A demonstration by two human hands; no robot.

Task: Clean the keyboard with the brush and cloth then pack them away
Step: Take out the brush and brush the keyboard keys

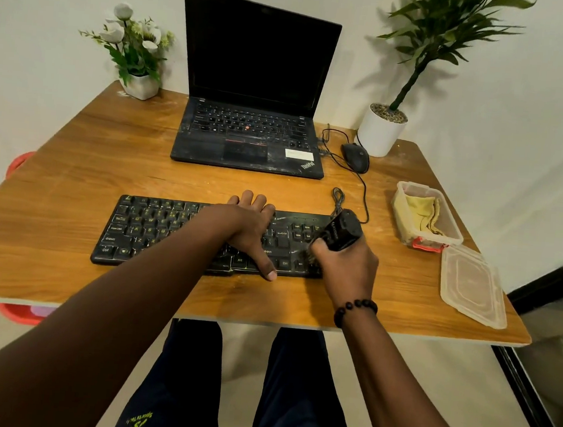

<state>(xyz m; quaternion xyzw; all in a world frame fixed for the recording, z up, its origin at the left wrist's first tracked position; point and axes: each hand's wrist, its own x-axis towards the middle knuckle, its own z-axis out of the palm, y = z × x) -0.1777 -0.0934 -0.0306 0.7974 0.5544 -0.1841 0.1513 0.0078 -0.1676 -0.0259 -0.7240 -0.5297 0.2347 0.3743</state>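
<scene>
A black keyboard (157,230) lies across the near middle of the wooden table (76,150). My left hand (250,227) rests flat on its middle keys, fingers spread, thumb at the front edge. My right hand (346,269) grips a black brush (341,233) over the keyboard's right end, with the bristles down on the keys near the arrow cluster. A yellow cloth (420,212) lies crumpled inside a clear plastic container (453,238) at the right of the table.
The container's loose lid (473,289) lies near the table's right front corner. An open black laptop (249,136) stands behind the keyboard, with a wired mouse (355,156) beside it. A white flower pot (138,84) and a potted plant (381,130) occupy the back corners.
</scene>
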